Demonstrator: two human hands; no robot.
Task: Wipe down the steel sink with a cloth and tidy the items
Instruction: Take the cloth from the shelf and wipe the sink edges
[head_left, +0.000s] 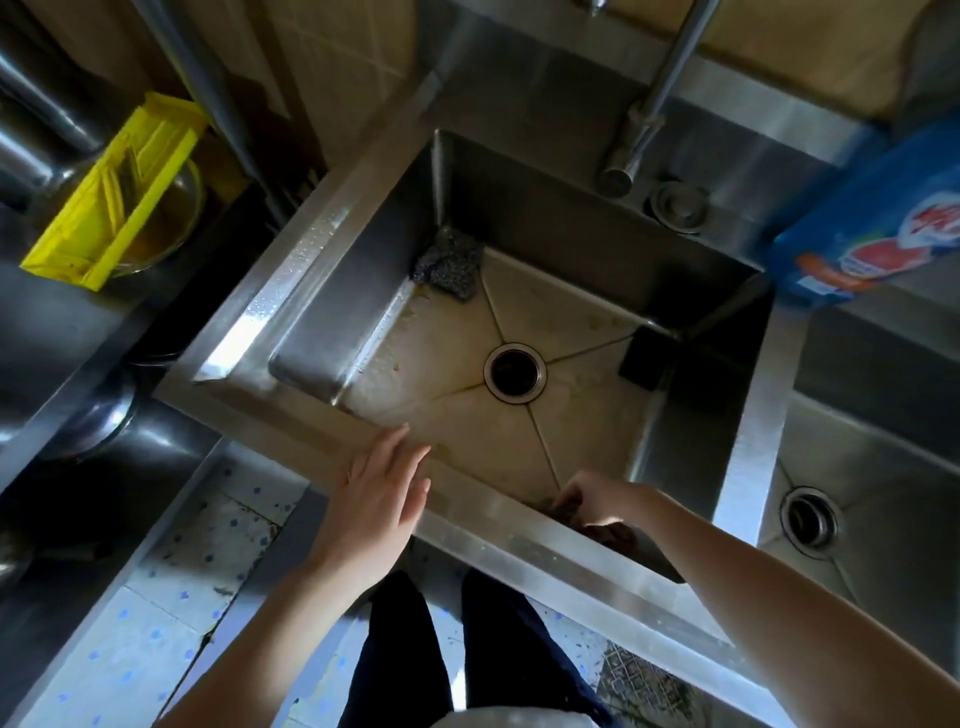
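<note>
Head view: sink (291, 260) floor stained; wipe judged barely begun. Scourer (449, 265) in far-left corner, black pad (647, 358) at right wall, both untidied. L hand (376, 499) flat, fingers straight, over near rim. R hand (597, 501) curled at near wall on sth dark; cloth? Can't tell.

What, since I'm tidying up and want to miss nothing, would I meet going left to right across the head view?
Yellow holder → grey scouring pad → sink drain → black sponge → blue detergent bottle.
</note>
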